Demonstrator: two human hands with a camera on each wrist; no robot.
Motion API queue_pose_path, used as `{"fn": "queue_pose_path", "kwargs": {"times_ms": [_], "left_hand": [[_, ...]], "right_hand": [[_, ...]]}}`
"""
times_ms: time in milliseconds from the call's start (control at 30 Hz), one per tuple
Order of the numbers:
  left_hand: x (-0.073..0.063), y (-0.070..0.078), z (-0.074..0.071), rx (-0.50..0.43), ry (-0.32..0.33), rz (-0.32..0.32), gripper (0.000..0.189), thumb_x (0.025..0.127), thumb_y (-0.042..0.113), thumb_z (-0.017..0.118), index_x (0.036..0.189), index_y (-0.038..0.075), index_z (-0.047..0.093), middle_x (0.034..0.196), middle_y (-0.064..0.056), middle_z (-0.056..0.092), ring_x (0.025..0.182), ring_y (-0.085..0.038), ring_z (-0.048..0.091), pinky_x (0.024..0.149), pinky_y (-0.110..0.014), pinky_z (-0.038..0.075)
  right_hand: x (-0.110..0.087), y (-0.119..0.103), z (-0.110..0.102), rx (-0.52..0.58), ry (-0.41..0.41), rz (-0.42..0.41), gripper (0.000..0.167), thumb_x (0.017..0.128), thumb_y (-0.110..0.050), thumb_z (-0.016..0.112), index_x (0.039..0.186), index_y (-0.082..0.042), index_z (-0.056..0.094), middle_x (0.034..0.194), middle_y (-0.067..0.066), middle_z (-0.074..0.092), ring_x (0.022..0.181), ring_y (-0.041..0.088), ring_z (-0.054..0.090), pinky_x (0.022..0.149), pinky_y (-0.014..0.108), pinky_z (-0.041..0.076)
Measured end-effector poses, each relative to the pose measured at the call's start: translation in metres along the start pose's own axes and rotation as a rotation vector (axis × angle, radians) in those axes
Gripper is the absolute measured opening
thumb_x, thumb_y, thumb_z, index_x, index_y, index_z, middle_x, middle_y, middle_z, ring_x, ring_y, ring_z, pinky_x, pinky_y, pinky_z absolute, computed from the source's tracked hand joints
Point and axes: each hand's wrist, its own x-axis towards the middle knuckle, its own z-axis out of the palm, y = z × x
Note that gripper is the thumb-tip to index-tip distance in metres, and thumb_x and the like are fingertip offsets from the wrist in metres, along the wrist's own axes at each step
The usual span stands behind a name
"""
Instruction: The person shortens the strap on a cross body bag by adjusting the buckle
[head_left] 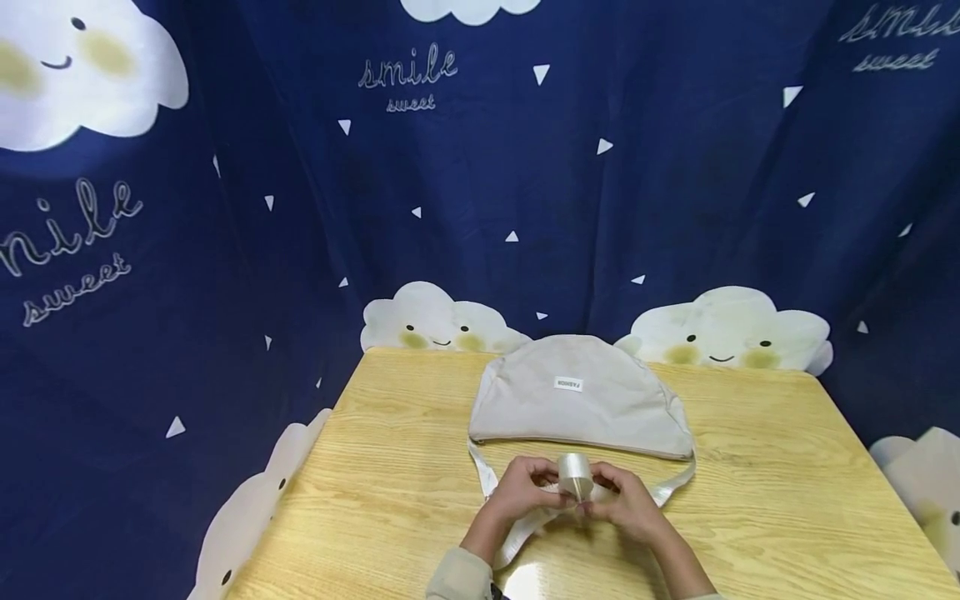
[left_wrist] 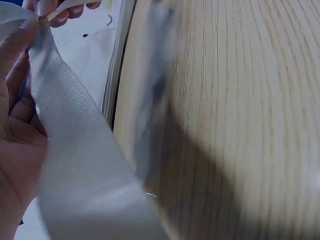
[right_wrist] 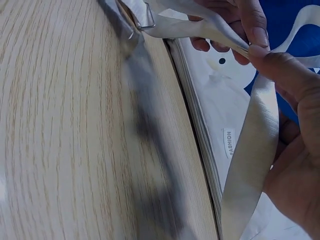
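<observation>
A pale grey fabric bag (head_left: 577,400) with a small "FASHION" label lies flat at the table's far side. Its wide strap (right_wrist: 252,150) comes toward me and bunches between my fingertips. My left hand (head_left: 521,492) pinches the bunched strap from the left. From the other side, my right hand (head_left: 628,504) pinches it too, the two thumbs close together. A strap loop (head_left: 574,468) stands up between the hands, and more loops spread above the pinch in the right wrist view. A thin metal ring (right_wrist: 149,16) sits on one strap length.
The wooden table (head_left: 390,492) extends on both sides of the bag. A dark blue curtain (head_left: 480,183) with clouds and triangles hangs behind and beside it. In the left wrist view, a blurred grey strip (left_wrist: 155,85) shows over the wood.
</observation>
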Motion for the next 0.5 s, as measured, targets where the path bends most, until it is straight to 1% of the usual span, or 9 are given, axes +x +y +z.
{"fn": "queue_pose_path", "kwargs": {"times_ms": [100, 167, 233, 267, 300, 367, 433, 500], "left_hand": [[-0.002, 0.003, 0.0, -0.029, 0.032, -0.06, 0.034, 0.061, 0.002, 0.084, 0.092, 0.009, 0.072, 0.086, 0.002, 0.068, 0.083, -0.011, 0.058, 0.083, -0.032, 0.04], [-0.005, 0.007, 0.0, -0.056, 0.064, -0.108, 0.036, 0.06, 0.006, 0.086, 0.092, 0.015, 0.072, 0.092, 0.004, 0.067, 0.092, -0.015, 0.054, 0.086, -0.037, 0.032], [-0.008, 0.011, 0.0, -0.073, 0.096, -0.121, 0.038, 0.059, 0.007, 0.086, 0.092, 0.018, 0.071, 0.095, 0.004, 0.066, 0.096, -0.018, 0.052, 0.088, -0.041, 0.029], [-0.01, 0.013, -0.001, -0.076, 0.105, -0.125, 0.039, 0.059, 0.008, 0.086, 0.092, 0.02, 0.071, 0.096, 0.004, 0.065, 0.098, -0.019, 0.052, 0.088, -0.043, 0.028], [-0.011, 0.013, -0.001, -0.061, 0.113, -0.118, 0.038, 0.059, 0.01, 0.087, 0.092, 0.021, 0.071, 0.096, 0.004, 0.065, 0.097, -0.019, 0.052, 0.088, -0.043, 0.029], [-0.013, 0.012, -0.002, -0.029, 0.126, -0.095, 0.038, 0.06, 0.012, 0.087, 0.093, 0.022, 0.071, 0.096, 0.004, 0.064, 0.097, -0.022, 0.052, 0.087, -0.043, 0.031], [-0.015, 0.011, -0.004, 0.022, 0.136, -0.068, 0.037, 0.062, 0.015, 0.086, 0.094, 0.02, 0.071, 0.095, 0.003, 0.063, 0.094, -0.024, 0.053, 0.084, -0.039, 0.035], [-0.016, 0.009, -0.005, 0.064, 0.154, -0.04, 0.035, 0.063, 0.015, 0.086, 0.095, 0.016, 0.071, 0.094, -0.001, 0.063, 0.09, -0.025, 0.054, 0.079, -0.034, 0.039]], "right_hand": [[0.001, 0.008, 0.001, 0.013, 0.025, -0.004, 0.04, 0.07, -0.003, 0.08, 0.106, -0.001, 0.063, 0.094, 0.01, 0.064, 0.083, 0.025, 0.058, 0.069, 0.028, 0.047], [0.002, 0.018, 0.002, 0.022, 0.044, -0.001, 0.041, 0.069, -0.006, 0.081, 0.106, -0.002, 0.063, 0.097, 0.009, 0.063, 0.085, 0.025, 0.058, 0.069, 0.028, 0.048], [0.004, 0.027, 0.002, 0.024, 0.059, 0.008, 0.042, 0.069, -0.011, 0.082, 0.105, -0.003, 0.063, 0.099, 0.008, 0.063, 0.087, 0.024, 0.057, 0.07, 0.028, 0.048], [0.004, 0.031, 0.002, 0.025, 0.063, 0.017, 0.042, 0.069, -0.014, 0.083, 0.105, -0.005, 0.064, 0.101, 0.007, 0.063, 0.089, 0.024, 0.056, 0.072, 0.029, 0.048], [0.004, 0.033, 0.002, 0.03, 0.069, 0.022, 0.042, 0.068, -0.015, 0.083, 0.105, -0.005, 0.064, 0.1, 0.007, 0.064, 0.088, 0.024, 0.056, 0.072, 0.03, 0.048], [0.004, 0.035, 0.002, 0.049, 0.079, 0.029, 0.042, 0.068, -0.015, 0.083, 0.104, -0.005, 0.064, 0.098, 0.007, 0.064, 0.087, 0.024, 0.057, 0.071, 0.03, 0.049], [0.004, 0.034, 0.002, 0.067, 0.086, 0.047, 0.042, 0.067, -0.015, 0.083, 0.104, -0.004, 0.065, 0.097, 0.008, 0.065, 0.086, 0.025, 0.058, 0.07, 0.031, 0.05], [0.005, 0.033, 0.002, 0.067, 0.091, 0.04, 0.042, 0.068, -0.013, 0.083, 0.104, -0.003, 0.065, 0.096, 0.008, 0.065, 0.086, 0.024, 0.058, 0.069, 0.029, 0.05]]}}
